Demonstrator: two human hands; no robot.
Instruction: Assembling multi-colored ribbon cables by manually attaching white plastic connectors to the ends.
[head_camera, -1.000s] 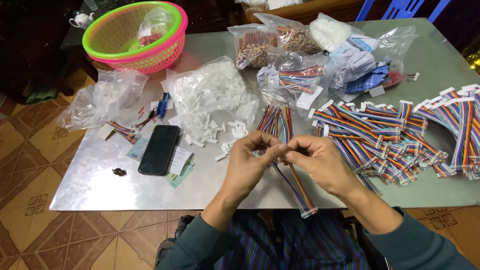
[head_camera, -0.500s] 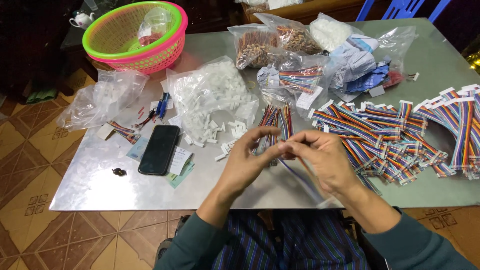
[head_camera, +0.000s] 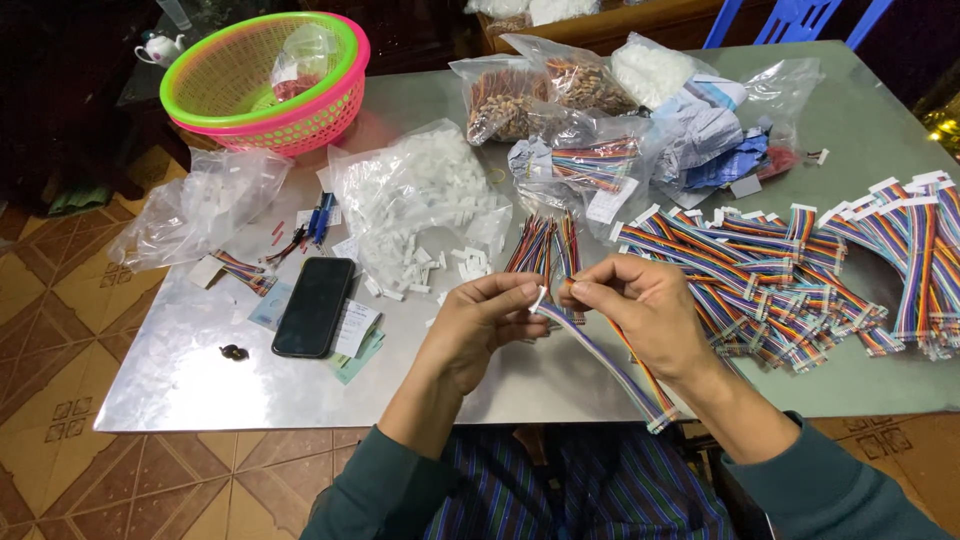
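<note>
Above the metal table's (head_camera: 180, 380) front edge, my left hand (head_camera: 480, 325) pinches a small white plastic connector (head_camera: 539, 299) at the upper end of a rainbow ribbon cable (head_camera: 610, 365). Facing it, my right hand (head_camera: 640, 310) grips the same cable's wire ends right beside the connector. The cable trails down and right to a second white connector near my right wrist. Just beyond my fingers lies a bundle of loose coloured wires (head_camera: 545, 245). Loose white connectors (head_camera: 440, 268) spill from an open clear bag (head_camera: 420, 195).
A heap of finished ribbon cables (head_camera: 790, 270) covers the table's right side. A black phone (head_camera: 313, 306) lies left on paper slips. At the back stand a green-and-pink basket (head_camera: 265, 80) and several plastic bags of parts (head_camera: 600, 110). An empty clear bag (head_camera: 205, 205) lies left.
Both hands have shifted slightly away from me with the cable. The fingertips have come closer together around the connector end.
</note>
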